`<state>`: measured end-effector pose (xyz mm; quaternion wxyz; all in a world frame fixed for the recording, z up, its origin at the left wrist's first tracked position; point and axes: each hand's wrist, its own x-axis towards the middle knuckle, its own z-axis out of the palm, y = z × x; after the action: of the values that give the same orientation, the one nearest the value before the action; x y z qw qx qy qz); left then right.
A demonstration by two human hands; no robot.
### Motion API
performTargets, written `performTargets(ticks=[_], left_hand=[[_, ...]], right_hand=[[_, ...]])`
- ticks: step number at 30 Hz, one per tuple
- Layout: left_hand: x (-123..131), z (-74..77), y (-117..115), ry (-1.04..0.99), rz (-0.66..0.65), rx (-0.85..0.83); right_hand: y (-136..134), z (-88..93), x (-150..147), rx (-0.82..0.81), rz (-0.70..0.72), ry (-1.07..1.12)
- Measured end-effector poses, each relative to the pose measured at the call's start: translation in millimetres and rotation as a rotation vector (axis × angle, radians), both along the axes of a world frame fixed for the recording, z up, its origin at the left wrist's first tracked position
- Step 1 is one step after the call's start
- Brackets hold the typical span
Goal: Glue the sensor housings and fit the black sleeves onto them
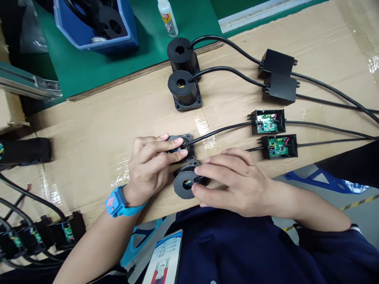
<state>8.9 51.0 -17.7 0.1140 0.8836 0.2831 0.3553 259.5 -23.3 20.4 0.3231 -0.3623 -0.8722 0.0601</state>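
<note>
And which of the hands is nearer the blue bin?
Left. The left hand is below and to the right of the blue bin in view; the right hand lies lower and farther right.

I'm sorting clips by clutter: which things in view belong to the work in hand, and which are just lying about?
Probably in hand:
left housing, under the left hand
right housing, touched by the right hand
upper open box, cabled to the left housing
lower open box

Apparently lying about:
bottle
bin, though its black parts may be stock

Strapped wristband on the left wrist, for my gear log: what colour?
The strapped wristband is bright blue, clearest in the head view.
</note>
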Motion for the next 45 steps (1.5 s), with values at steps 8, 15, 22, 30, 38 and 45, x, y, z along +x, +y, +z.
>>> performTargets(ticks=[8,15,22,30,38,45], left_hand=[[2.0,-1.4,-1.2,-0.01,0.039,-0.005],[2.4,-0.4,-1.6,-0.003,0.04,0.007],[-3.1,4.2,-2.1,0.04,-0.01,-0.061],[-13.1,18.1,-17.3,0.121,-0.069,-0.17],[-4.3,11.7,-38.5,0.229,-0.01,-0.084],[-1.9,7.0,-35.6,0.185,0.036,-0.125]], right_hand=[[20.3,10.4,-18.5,-0.301,0.215,-0.2],[33.2,26.3,-19.0,-0.42,0.313,-0.273],[25.3,16.9,-30.5,-0.336,0.242,-0.241],[4.3,17.0,25.6,-0.218,0.076,-0.044],[-5.5,12.6,130.4,-0.365,-0.289,-0.403],[-2.5,6.2,130.6,-0.367,-0.261,-0.444]])
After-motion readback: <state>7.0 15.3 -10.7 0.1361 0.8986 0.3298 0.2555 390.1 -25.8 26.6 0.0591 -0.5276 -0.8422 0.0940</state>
